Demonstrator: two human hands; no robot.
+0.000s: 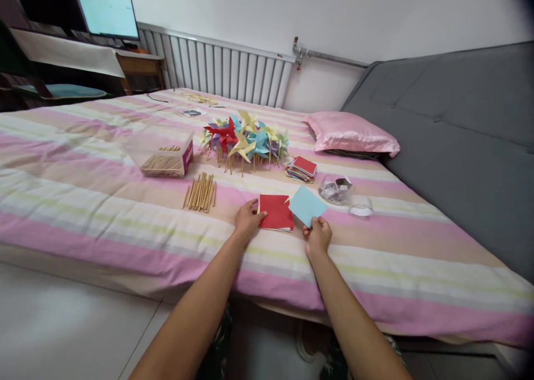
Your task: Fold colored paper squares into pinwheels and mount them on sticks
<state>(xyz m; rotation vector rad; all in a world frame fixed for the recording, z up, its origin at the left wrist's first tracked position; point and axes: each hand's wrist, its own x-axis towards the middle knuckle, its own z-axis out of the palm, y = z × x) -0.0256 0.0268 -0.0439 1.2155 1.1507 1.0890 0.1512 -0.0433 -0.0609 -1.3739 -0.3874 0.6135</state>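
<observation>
My right hand point(317, 236) pinches the near corner of a light blue paper square point(306, 204) and holds it slightly off the bed. My left hand point(247, 218) rests on the left edge of a small stack of paper squares with a red sheet point(276, 211) on top, lying on the striped bedsheet point(125, 224). Just behind the hands, a loose bundle of wooden sticks point(200, 192) lies to the left.
A heap of finished paper pinwheels point(244, 138) sits mid-bed, with a clear box of sticks point(164, 154) to its left and another paper stack point(302, 168) to its right. Two small clear containers point(336, 190) and a pink pillow point(350, 134) lie rightward. A grey headboard point(459, 141) borders the right.
</observation>
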